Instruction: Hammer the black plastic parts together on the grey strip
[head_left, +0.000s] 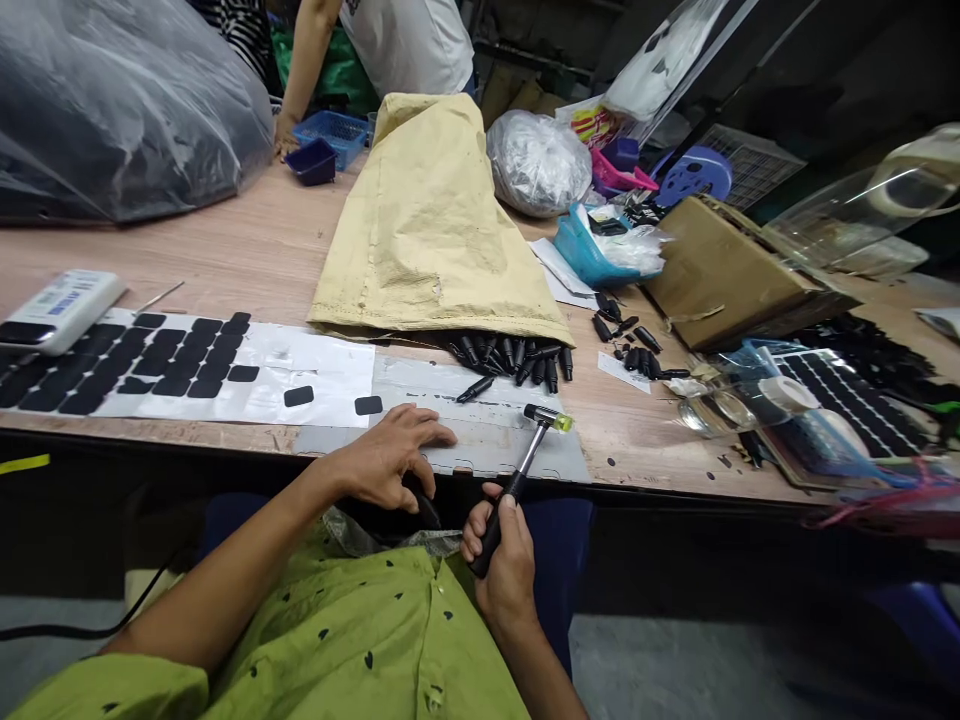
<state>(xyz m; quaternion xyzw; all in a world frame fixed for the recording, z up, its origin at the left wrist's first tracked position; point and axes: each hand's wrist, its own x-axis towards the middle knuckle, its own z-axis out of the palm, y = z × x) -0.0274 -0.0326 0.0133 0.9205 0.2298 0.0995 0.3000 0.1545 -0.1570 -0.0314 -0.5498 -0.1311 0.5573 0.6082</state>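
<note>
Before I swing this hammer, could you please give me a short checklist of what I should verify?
1. Grip on the hammer: the right hand is closed round its black handle. Ok.
2. Hammer head: it rests on the grey sheet at the table edge. Ok.
3. Left hand clear of the head: it lies flat on the sheet, apart from the head but near it. Ok, narrowly.
4. A piece under the head: none is visible, and the nearest black part lies loose farther up the sheet. Not ok.
5. Anything under the left palm: hidden. Cannot tell.
6. Co-worker's hand: it is at the far edge, well away. Ok.
</note>
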